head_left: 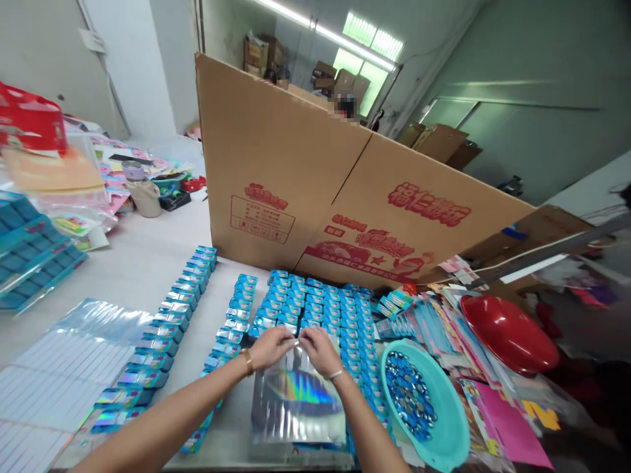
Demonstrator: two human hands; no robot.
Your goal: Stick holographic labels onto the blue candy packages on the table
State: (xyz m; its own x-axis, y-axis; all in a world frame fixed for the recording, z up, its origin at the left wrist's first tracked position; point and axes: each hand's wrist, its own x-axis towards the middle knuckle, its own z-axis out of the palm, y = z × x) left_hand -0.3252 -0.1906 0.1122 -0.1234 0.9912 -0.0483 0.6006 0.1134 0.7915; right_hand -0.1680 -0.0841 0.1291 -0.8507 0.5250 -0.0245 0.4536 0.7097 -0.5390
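Note:
My left hand (270, 346) and my right hand (320, 350) meet over the top edge of a shiny holographic sheet (298, 401) that lies on the table in front of me. Both hands have their fingers pinched together at that edge, close to one another. Just beyond my fingers lie rows of small blue packets (315, 309), and two more lines of such packets (167, 322) run off to the left. What exactly sits between my fingertips is too small to make out.
A big cardboard sheet (305, 177) stands upright behind the packets. A turquoise bowl (446, 420) of blue round pieces sits at my right, a red bowl (507, 332) beyond it on colourful cards. Lined white sheets (44, 387) and blue trays (29, 256) lie left.

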